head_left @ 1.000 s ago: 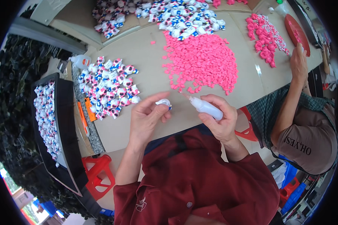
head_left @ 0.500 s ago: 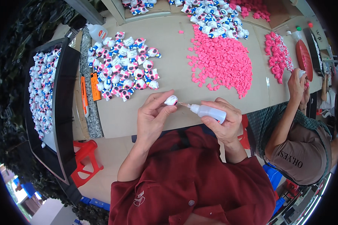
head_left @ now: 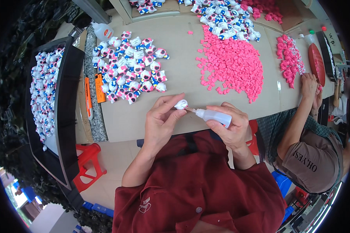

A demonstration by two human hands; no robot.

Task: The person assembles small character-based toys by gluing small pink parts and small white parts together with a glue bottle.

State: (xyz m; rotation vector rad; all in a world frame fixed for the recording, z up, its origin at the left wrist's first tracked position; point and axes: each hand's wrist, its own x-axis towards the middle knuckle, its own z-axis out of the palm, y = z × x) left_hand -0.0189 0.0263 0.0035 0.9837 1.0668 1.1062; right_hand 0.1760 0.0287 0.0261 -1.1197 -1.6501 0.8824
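Figurine (head_left: pixel 180 104) in our left hand (head_left: pixel 159 121), we pinch its small white body between thumb and fingertips, just inside the near edge of the counter (head_left: pixel 177 48). Our right hand (head_left: pixel 235 129) is wrapped around a white squeeze bottle (head_left: pixel 215 117), lying almost level, its thin brownish nozzle (head_left: pixel 190 110) aimed at the figurine; whether the tip touches, we cannot tell.

Beyond our left hand, toward the left edge, we have a spread of painted figurines (head_left: pixel 134 86) in white, pink and blue. A speckled strip (head_left: pixel 99 126) runs along that edge, with an orange cutter (head_left: pixel 88 99) beside it and an orange block (head_left: pixel 100 88) lying across it. Near the far left corner stands a white bottle (head_left: pixel 103 32). Outside the left edge we see a black tray (head_left: pixel 70 70) loaded with more figurines, and a red stool (head_left: pixel 91 150) below.

Beyond our right hand, a wide heap of small pink pieces (head_left: pixel 237 66) reaches back to a pile of figurines (head_left: pixel 229 23) at the far edge. Toward the right end lie larger pink parts (head_left: pixel 287 58) and a red dish (head_left: pixel 313 54), with a co-worker's hand (head_left: pixel 309 86) close by.
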